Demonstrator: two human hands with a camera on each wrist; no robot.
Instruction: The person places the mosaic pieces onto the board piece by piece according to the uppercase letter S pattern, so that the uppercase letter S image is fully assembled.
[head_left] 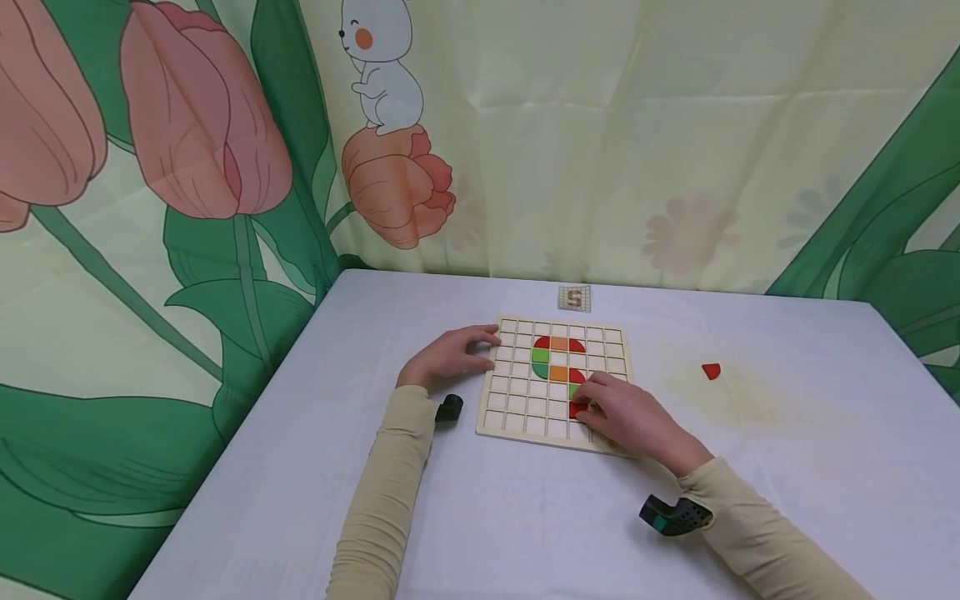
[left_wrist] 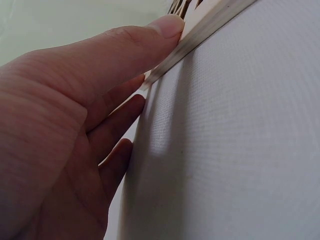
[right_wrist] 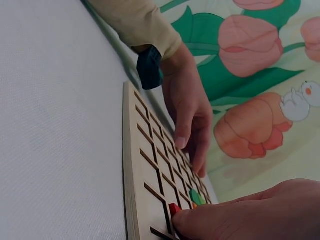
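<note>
A square wooden grid board (head_left: 517,408) lies on the white table. My left hand (head_left: 446,354) is at its left edge, fingers extended. In the left wrist view the thumb (left_wrist: 167,27) touches the board's rim. My right hand (head_left: 622,417) reaches over the lower right of the board and pinches a red piece (head_left: 576,411) at a grid cell. The right wrist view shows the thumb against that red piece (right_wrist: 174,209); the other fingertips are hidden. Above it, red, orange and green pieces, among them a green square (head_left: 540,356) and an orange square (head_left: 558,343), form a curving line in the cells.
A loose red rounded piece (head_left: 711,371) lies on the table right of the board. Behind the board is a small patterned card (head_left: 574,298). A curtain (head_left: 555,167) printed with tulips and a rabbit hangs along the table's far edge.
</note>
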